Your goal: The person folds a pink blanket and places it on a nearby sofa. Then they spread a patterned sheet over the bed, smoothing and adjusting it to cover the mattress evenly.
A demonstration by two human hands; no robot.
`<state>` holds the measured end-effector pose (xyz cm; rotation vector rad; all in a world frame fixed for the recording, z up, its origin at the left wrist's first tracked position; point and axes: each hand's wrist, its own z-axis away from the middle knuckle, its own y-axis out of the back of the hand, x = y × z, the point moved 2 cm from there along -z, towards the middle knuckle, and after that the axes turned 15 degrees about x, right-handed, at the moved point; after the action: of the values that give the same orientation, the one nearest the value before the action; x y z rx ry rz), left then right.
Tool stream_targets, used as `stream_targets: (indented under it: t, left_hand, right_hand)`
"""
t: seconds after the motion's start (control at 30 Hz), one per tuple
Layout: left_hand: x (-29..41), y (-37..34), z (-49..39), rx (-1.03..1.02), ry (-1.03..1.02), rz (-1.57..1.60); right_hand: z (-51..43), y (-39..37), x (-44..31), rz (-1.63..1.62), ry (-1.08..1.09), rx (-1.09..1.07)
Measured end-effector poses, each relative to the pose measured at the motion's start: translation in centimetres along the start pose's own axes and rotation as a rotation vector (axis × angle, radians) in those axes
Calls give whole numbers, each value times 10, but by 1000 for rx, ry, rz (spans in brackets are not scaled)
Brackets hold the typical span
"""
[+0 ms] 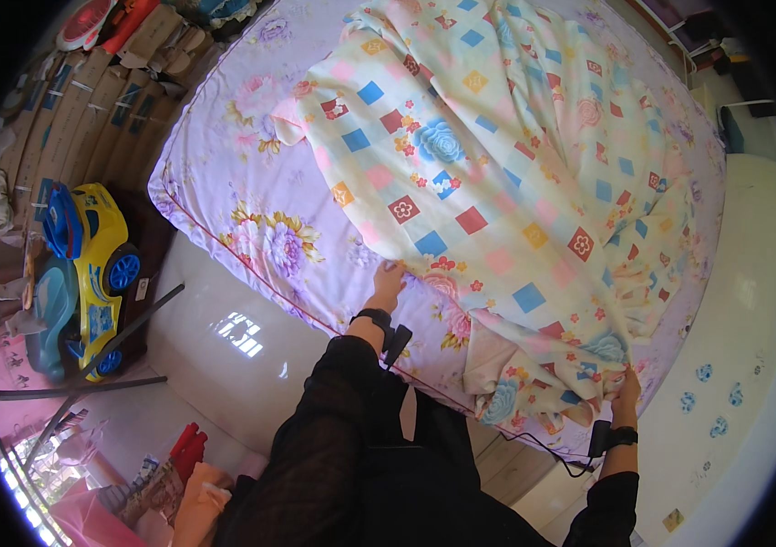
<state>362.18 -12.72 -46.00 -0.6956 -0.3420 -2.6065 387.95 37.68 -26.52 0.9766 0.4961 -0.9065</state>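
Observation:
A patterned fabric cover (456, 198) with coloured diamonds and flowers lies rumpled across a bed with a purple floral sheet (278, 178). At its near right edge, my right hand (625, 388) grips a bunched part of the cover. My left hand (389, 279) is at the cover's near left edge, low over the sheet; whether its curled fingers hold the fabric is unclear. Between my hands, a flap of the cover (490, 345) is folded back, showing its plain underside. Both wrists wear black straps with a small device.
A yellow and blue toy car (97, 273) stands left of the bed, before stacked flattened cardboard (80, 102). Dark metal bars (80, 388) cross the lower left, near hanging clothes (196, 502). A black cable (552, 451) hangs by the bed's near edge. A white surface (729, 294) borders the right side.

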Motion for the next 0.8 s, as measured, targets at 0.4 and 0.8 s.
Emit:
stream_targets:
  t: [0.4,0.8]
  left_hand:
    - [25,-74,63,2,-1226,-616]
    - [-16,-54,-16,457,-628,-419]
  right_hand:
    - [-11,-6,-3,1,-57,-89]
    - [-6,-25,-10,-3,3,-50]
